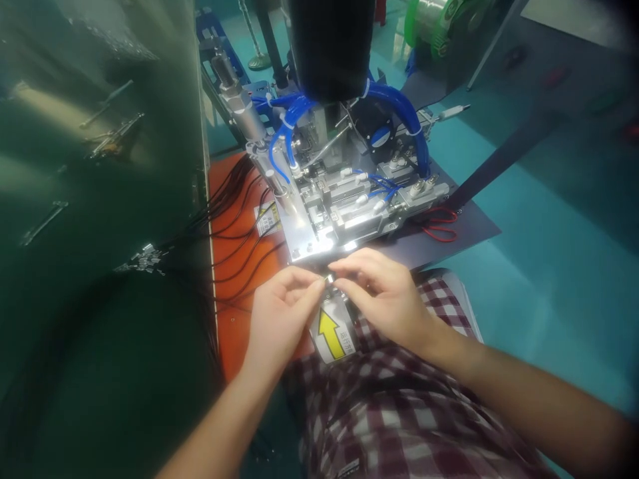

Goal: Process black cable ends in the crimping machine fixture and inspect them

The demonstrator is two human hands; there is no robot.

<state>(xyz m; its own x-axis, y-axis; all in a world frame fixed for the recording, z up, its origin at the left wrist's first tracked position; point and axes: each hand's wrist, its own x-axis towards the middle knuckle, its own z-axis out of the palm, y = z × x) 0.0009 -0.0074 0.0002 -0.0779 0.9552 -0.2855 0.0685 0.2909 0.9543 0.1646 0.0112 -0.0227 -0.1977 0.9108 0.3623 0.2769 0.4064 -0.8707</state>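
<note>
My left hand (284,309) is closed, its thumb and index finger pinched at the edge of a small shiny metal part (329,279). From the other side my right hand (382,293) reaches in with curled fingers; its thumb and index tips come up close around the same spot. What exactly lies between the right fingertips is too small to make out. Just below the hands, a white plate (327,352) carries a yellow arrow (332,332) pointing away from me. A metal machine fixture (349,213) stands right beyond my fingers.
Blue air tubes (409,110) loop over the fixture under a dark column (332,46). Black cables (239,249) cross an orange board (229,339) to a bundle of metal-ended tips (147,258) on the green table (100,372). A green-rimmed wire spool (434,26) stands behind.
</note>
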